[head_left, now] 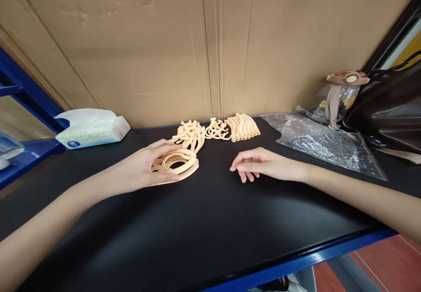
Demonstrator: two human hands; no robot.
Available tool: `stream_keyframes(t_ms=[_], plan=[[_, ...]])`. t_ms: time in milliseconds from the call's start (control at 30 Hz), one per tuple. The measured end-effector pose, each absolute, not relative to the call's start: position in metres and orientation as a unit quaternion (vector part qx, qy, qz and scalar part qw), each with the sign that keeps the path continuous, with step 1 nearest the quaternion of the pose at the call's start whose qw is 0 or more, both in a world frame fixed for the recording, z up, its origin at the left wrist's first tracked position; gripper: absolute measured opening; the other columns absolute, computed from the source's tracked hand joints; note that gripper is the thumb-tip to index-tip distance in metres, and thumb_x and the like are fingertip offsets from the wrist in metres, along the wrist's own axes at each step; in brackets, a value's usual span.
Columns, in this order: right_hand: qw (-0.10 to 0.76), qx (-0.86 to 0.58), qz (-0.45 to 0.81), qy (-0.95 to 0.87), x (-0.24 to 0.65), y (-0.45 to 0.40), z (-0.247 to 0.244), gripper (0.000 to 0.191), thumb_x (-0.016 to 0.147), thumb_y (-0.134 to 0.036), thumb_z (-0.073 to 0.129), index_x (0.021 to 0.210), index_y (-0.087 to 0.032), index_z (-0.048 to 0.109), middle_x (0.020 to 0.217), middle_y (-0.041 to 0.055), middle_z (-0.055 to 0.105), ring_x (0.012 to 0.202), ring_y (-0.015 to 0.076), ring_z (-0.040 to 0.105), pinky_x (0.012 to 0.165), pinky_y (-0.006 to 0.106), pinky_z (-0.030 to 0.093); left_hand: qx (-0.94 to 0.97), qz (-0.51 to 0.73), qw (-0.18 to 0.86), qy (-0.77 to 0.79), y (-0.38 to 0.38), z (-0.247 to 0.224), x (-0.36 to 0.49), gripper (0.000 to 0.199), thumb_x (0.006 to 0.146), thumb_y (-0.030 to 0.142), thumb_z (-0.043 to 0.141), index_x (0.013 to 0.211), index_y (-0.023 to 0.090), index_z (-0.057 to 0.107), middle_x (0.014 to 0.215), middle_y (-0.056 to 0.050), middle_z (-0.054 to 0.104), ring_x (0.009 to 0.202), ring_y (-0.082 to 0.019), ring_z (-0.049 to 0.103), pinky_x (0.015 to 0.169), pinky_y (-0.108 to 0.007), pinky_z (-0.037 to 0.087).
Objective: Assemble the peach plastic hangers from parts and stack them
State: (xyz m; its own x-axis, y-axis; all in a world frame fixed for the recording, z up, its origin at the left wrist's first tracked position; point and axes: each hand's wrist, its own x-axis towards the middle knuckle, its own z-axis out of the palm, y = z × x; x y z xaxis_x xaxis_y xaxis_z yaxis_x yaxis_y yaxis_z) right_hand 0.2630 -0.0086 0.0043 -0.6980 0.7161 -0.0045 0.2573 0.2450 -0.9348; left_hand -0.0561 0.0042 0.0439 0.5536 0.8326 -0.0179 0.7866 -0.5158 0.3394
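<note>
My left hand (153, 164) is closed around a stack of curved cream-coloured pieces (184, 167), shaped like model ribs, with the thumb on the near side and fingers on the far side. The stack rests on the black tabletop, and the palm hides its left part. Just behind it lies a pile of knob-ended curved pieces (193, 135). Smaller curled pieces (217, 129) and a row of longer pieces laid side by side (244, 127) are farther back. My right hand (251, 164) hovers over the table, loosely curled and open, with nothing in it.
A tissue pack (94, 132) sits at the back left. Crumpled clear plastic bags (325, 140) lie at the right, before a strapped drink bottle (344, 94) and a dark brown bag (388, 112). Cardboard (158, 51) walls the back; a blue frame edge (296, 263) runs along the front.
</note>
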Motion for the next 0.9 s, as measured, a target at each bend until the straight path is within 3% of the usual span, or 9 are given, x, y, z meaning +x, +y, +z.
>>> stream_keyframes(t_ms=[333, 900], plan=[[0.211, -0.323, 0.517, -0.764, 0.263, -0.010, 0.006, 0.027, 0.091, -0.036, 0.052, 0.100, -0.013, 0.064, 0.077, 0.0025, 0.064, 0.068, 0.0095, 0.058, 0.060, 0.021, 0.044, 0.868, 0.079, 0.141, 0.470, 0.008, 0.031, -0.055, 0.072, 0.074, 0.066, 0.059, 0.133, 0.027, 0.049, 0.137, -0.004, 0.046, 0.125, -0.029, 0.045, 0.107, -0.038, 0.037], [0.206, -0.323, 0.513, -0.768, 0.263, -0.011, 0.006, 0.028, 0.091, -0.037, 0.052, 0.100, -0.013, 0.063, 0.078, 0.0031, 0.064, 0.070, 0.0107, 0.058, 0.062, 0.023, 0.046, 0.857, 0.066, 0.144, 0.491, 0.004, 0.034, -0.053, 0.074, 0.072, 0.065, 0.060, 0.135, 0.028, 0.046, 0.139, -0.005, 0.044, 0.122, -0.030, 0.048, 0.105, -0.040, 0.039]])
